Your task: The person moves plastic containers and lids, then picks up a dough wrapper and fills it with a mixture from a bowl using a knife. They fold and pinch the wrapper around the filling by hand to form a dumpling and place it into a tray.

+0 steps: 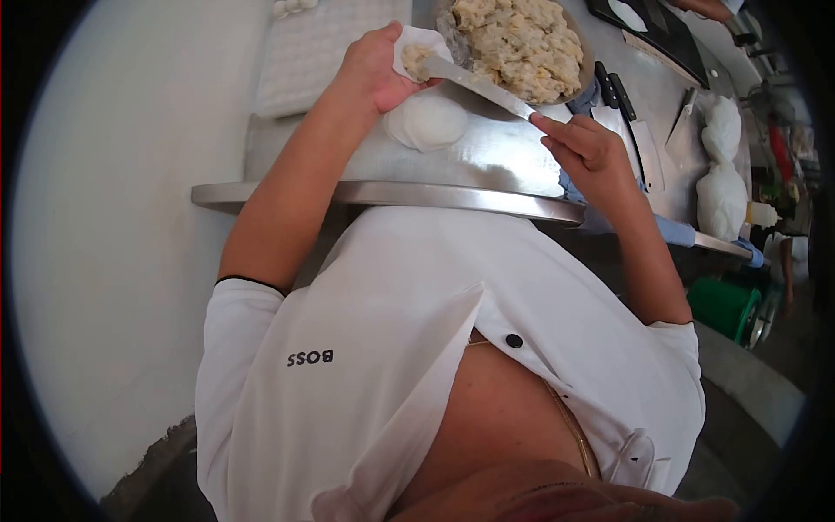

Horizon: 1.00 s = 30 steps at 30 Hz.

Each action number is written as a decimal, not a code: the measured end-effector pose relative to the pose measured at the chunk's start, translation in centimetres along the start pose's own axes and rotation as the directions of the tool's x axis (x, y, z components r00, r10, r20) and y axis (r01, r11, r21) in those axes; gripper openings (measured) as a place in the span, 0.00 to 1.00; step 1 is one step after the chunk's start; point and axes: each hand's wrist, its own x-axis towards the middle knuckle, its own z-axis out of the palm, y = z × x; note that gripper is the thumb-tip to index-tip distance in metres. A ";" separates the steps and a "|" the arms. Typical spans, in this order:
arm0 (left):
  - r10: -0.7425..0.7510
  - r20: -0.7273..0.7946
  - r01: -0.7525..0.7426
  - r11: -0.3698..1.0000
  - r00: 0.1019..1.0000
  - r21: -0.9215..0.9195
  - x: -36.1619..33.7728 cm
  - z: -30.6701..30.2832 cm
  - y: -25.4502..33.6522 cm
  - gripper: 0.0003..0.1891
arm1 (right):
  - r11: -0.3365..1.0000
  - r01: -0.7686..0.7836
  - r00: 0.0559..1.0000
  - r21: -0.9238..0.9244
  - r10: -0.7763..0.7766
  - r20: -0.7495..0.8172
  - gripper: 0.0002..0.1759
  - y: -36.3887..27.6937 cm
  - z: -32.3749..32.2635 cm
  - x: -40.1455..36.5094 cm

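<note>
A round white wrapper (405,42) with a dab of pale filling (417,61) rests in my left hand (379,70), whose fingers curl around it. My right hand (587,152) grips the end of a flat metal spatula (487,89). The spatula's tip touches the filling. Just below my left hand, a stack of round white wrappers (428,122) lies on the metal table (496,165). Beyond the spatula is a big bowl (589,65) heaped with chunky pale filling (517,43).
A white dimpled tray (322,52) lies at the left, with small white pieces at its far end. Black-handled knives (623,96) and a tied white bag (722,165) are at the right. Part of another person's arm (706,9) shows at top right.
</note>
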 end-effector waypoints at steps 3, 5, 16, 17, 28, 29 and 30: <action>-0.031 0.029 0.030 0.998 0.999 0.046 -0.7 0.1 0.2 0.25 | 0.990 0.096 0.995 -0.107 -0.096 0.004 0.18 -0.4 0.0 0.3; -0.041 0.053 0.037 0.997 0.998 0.073 -1.1 0.2 0.2 0.25 | 0.981 0.112 0.994 -0.158 -0.112 0.014 0.18 0.0 0.2 0.7; 0.027 0.099 -0.026 1.000 0.995 -0.005 -3.1 -2.7 0.5 0.27 | 0.987 -0.156 0.987 -0.024 0.157 0.030 0.17 -0.1 -0.8 2.1; 0.022 0.105 -0.022 1.000 0.994 -0.002 -3.4 -2.5 0.3 0.27 | 0.956 -0.175 0.975 -0.236 0.203 0.096 0.16 0.8 0.0 2.7; 0.151 0.146 -0.127 0.979 0.978 -0.161 -9.2 1.3 -0.8 0.27 | 0.980 0.066 0.996 -0.188 -0.077 -0.052 0.17 -1.9 6.5 6.3; 0.155 0.140 -0.132 0.978 0.978 -0.164 -9.1 1.1 -1.0 0.27 | 0.995 0.093 0.992 -0.034 -0.095 -0.078 0.19 -2.9 7.0 6.4; 0.169 0.184 -0.130 0.970 0.968 -0.208 -8.8 0.7 -1.2 0.27 | 0.995 0.098 0.992 -0.033 -0.100 -0.077 0.19 -3.9 7.3 6.4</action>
